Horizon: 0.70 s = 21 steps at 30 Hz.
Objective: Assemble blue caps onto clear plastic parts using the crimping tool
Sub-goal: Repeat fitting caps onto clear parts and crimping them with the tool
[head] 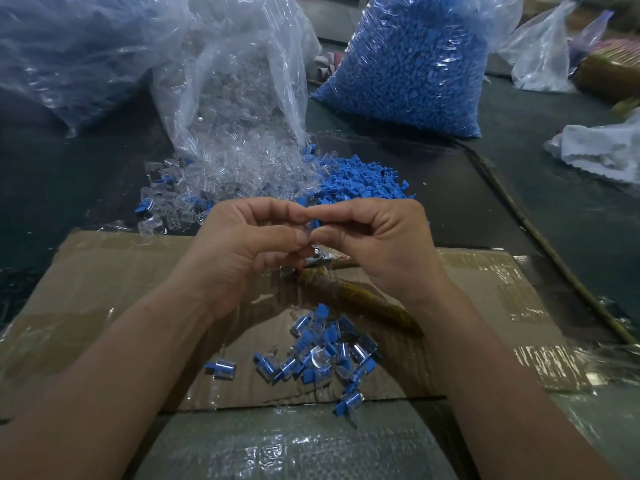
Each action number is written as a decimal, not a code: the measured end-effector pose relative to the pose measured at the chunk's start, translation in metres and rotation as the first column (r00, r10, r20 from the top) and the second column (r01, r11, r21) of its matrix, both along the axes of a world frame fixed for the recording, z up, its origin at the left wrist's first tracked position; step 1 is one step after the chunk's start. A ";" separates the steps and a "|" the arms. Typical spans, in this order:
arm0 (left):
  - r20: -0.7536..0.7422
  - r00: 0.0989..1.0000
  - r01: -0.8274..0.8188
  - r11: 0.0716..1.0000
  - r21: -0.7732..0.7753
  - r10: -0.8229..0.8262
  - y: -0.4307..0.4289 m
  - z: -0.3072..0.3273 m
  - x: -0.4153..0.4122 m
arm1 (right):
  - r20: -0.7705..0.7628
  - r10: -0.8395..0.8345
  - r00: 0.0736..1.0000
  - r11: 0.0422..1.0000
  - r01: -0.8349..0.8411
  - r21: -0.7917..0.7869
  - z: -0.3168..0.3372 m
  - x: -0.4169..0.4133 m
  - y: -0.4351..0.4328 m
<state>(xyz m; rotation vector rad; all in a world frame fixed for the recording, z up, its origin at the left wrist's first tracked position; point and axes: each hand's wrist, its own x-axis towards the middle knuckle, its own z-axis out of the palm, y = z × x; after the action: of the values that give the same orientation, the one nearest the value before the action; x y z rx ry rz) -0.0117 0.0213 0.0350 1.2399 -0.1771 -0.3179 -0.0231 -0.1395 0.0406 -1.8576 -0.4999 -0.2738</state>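
head view: both hands are raised just above the cardboard sheet (104,289), fingertips meeting at the middle. the left hand (249,244) has its thumb and forefinger closed in a pinch, the other fingers curled under the palm. the right hand (374,240) mirrors it, thumb and forefinger pressed together and touching the left fingertips. between the two pinches sits a small piece (314,224); only a sliver of blue and a hint of clear plastic show, and the fingertips hide the rest, so i cannot tell whether cap and clear part are already joined. neither hand touches anything else.

just below the fingertips the crimping tool (360,299) lies flat on the cardboard, not held. its metal head is under the left fingers and its brown wrapped handle runs toward the right forearm.

nearer the body, between the forearms, a heap of finished pieces (322,351) rests on the cardboard, clear bodies with blue caps on them. one single finished piece (221,369) lies apart to the left.

beyond the hands, on the dark table (554,202), loose blue caps (360,181) are piled just beside loose clear parts (242,168), the two heaps touching. the clear parts spill from an open clear bag (235,81). a full bag of blue caps (412,64) stands upright behind the blue heap. a white cloth (606,147) lies far right.
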 end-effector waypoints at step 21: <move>0.016 1.000 0.009 0.997 0.074 -0.010 0.000 0.002 -0.002 | 0.016 -0.011 1.000 0.996 0.012 -0.085 0.000 -0.003 0.000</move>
<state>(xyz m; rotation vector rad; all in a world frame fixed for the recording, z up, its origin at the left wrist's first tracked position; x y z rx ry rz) -0.0137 0.0209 0.0366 1.3156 -0.1861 -0.3252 -0.0259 -0.1397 0.0407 -1.9428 -0.5187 -0.2792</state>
